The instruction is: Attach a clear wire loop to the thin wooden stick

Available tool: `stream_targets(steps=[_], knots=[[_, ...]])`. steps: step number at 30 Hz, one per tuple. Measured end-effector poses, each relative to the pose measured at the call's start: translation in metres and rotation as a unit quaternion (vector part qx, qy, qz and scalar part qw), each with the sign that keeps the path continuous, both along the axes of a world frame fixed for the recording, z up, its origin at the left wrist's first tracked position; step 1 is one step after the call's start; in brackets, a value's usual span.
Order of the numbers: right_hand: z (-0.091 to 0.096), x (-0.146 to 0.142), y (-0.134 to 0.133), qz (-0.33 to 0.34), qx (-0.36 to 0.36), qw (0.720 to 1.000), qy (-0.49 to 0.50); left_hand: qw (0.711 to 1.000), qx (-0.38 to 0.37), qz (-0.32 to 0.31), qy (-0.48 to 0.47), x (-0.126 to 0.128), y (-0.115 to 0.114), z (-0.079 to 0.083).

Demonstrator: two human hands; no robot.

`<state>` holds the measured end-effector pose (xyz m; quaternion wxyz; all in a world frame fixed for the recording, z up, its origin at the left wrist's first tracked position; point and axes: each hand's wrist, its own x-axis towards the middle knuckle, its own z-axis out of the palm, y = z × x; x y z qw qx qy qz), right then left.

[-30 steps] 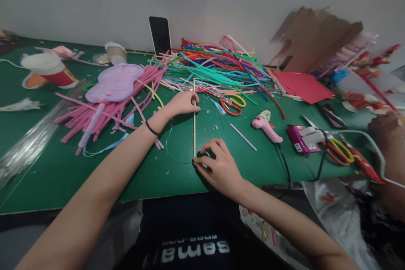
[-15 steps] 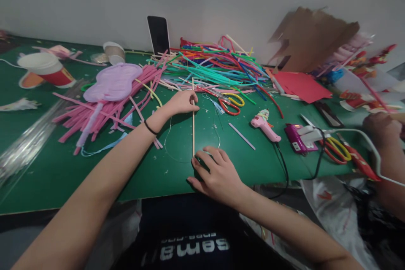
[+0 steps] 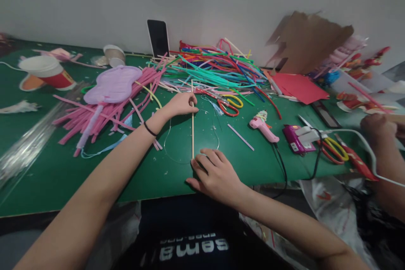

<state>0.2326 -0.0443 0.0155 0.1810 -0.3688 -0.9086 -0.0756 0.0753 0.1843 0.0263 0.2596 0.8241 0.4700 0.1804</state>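
A thin wooden stick (image 3: 193,133) lies on the green table, pointing away from me. My left hand (image 3: 184,103) grips its upper part with bent fingers. Below, my right hand (image 3: 217,173) rests on the table with fingers spread, the index fingertip touching the stick's near end. A thin wire loop (image 3: 165,145) lies around the stick, partly covered by both hands. Right of the left hand are a small blue tassel (image 3: 217,108) and scissors (image 3: 228,109) with red and yellow handles. A short lilac pipe cleaner (image 3: 241,137) lies further right.
Pink pipe cleaners (image 3: 68,130) lie under a lilac fan-shaped piece (image 3: 114,83) at left. Behind are a colourful pipe-cleaner heap (image 3: 211,71) and a phone (image 3: 158,38). A pink glue gun (image 3: 267,128) and purple power adapter (image 3: 295,139) lie right. Another person's hand (image 3: 378,128) is far right.
The view has shifted very slightly. Both hands and the stick stay in nearly the same places on the table.
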Motion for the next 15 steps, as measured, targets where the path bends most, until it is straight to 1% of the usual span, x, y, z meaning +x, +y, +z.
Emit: stream_targets(steps=[5,11,15], knots=[[0.003,0.003,0.007,-0.026,-0.057,0.993,0.102,1.0,-0.002,0.0,-0.006,0.0,0.001,-0.001],[-0.008,0.001,0.01,-0.041,-0.029,0.989,0.136,1.0,0.007,-0.002,0.0,0.0,0.003,-0.003],[-0.01,-0.001,0.013,-0.037,-0.032,0.988,0.147,1.0,0.007,-0.004,-0.005,0.0,0.003,-0.003]])
